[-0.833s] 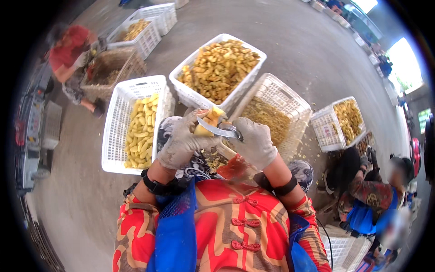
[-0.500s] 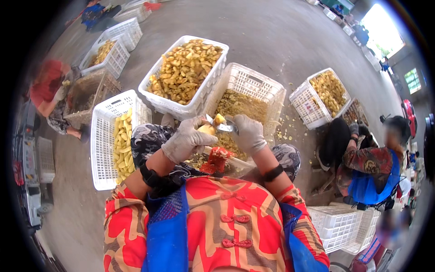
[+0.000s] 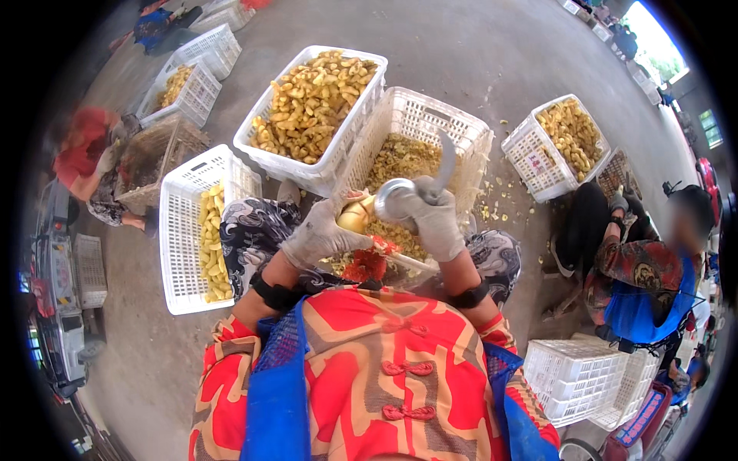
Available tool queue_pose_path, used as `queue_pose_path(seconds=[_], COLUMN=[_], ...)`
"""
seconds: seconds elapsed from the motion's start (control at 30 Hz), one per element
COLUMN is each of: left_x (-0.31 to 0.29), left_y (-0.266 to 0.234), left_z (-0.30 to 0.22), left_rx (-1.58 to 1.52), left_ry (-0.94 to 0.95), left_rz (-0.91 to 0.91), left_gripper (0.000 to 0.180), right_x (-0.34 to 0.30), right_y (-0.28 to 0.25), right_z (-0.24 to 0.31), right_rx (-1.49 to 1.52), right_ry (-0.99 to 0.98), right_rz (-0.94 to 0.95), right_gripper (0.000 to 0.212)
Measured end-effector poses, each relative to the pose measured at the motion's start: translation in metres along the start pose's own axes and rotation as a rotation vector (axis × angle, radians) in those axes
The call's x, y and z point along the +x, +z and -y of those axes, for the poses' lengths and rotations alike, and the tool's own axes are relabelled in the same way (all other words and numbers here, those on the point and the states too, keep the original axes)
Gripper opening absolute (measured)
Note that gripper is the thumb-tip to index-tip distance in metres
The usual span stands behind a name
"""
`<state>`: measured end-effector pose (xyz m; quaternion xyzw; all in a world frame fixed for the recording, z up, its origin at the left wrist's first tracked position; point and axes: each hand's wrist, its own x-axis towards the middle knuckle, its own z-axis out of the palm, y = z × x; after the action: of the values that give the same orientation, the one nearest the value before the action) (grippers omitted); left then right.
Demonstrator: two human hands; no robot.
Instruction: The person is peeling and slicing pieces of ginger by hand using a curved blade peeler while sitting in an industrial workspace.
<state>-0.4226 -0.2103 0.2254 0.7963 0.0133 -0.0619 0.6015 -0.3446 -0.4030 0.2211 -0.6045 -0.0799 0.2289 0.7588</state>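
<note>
- And the knife (image 3: 447, 161) is off the root (image 3: 353, 219)! Half a second ago its blade lay across the flesh, aimed left; now it points up, clear of the work.
- The right hand (image 3: 437, 224), gloved, has its fingers closed around the knife, the handle mostly hidden in the fist.
- A round metal piece (image 3: 390, 190) shows beside that fist, right by the root; whether they touch, I can't tell.
- The left hand (image 3: 323, 237), gloved too, keeps its grip: fingers curled on the root, thumb stretched out to the right below it.
- So the root stays in the left hand, above the lap, its pale yellow side showing, just in front of the scraps (image 3: 400, 157) in their crate (image 3: 403, 115).
- The red cloth (image 3: 365, 265) remains just below the hands.
- Over on the left, the smooth yellow roots (image 3: 214, 238) sit in the white crate (image 3: 181, 246), looking unchanged.
- Same for the heaped brownish roots (image 3: 319, 100) ahead.
</note>
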Motion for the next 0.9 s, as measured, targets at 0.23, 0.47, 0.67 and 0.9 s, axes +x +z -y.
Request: queue_pose_path(seconds=[0.23,0.47,0.67,0.9], left_x=[-0.008,-0.018,-0.016,-0.016], left_y=[0.004,0.006,0.015,0.016], left_z=[0.004,-0.018,-0.019,-0.013], left_rx=[-0.138,-0.642,-0.671,-0.514], left_ry=[-0.026,-0.136,-0.072,-0.087], left_rz=[-0.013,0.024,-0.04,0.08], left_gripper=[0.049,0.048,0.062,0.063], right_x=[0.017,0.01,-0.003,-0.009], right_y=[-0.02,-0.005,-0.011,0.005], right_z=[-0.018,-0.027,-0.016,-0.018], right_rx=[-0.198,-0.031,0.236,0.21], right_ry=[-0.154,-0.166,-0.044,-0.061], right_rz=[-0.238,-0.19,-0.156,-0.064], right_gripper=[0.004,0.004,0.005,0.007])
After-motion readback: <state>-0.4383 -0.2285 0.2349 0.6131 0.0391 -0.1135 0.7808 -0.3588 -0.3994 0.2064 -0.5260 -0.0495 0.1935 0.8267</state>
